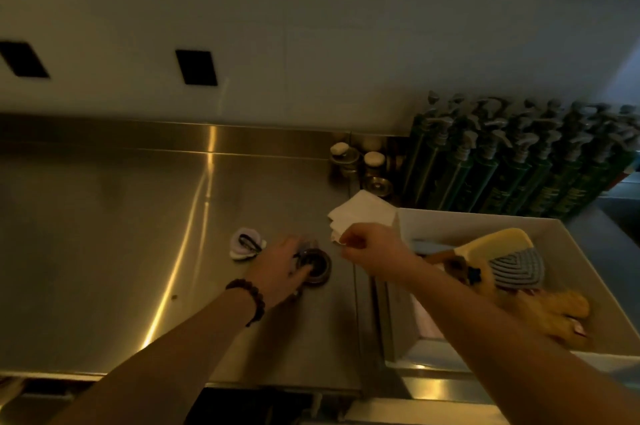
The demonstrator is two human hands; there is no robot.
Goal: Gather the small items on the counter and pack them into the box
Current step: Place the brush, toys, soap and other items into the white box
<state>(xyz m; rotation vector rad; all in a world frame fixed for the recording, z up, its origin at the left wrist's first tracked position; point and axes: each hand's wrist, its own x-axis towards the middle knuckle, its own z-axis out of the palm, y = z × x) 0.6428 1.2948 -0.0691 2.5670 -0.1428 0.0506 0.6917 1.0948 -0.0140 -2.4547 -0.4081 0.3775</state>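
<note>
Just left of the left hand point(282, 263) there's a small white round pad with a black hair tie point(246, 245) on it, untouched so far. That hand has its fingers curled down onto a little round dark metal tin point(316, 265), looks like a proper hold. The right hand point(369, 250) pinches a folded white paper napkin point(360, 215), and the white cardboard box point(568, 241) sits right beside it. I'd lift the tin straight up, keep it level, and drop the napkin in flat.
</note>
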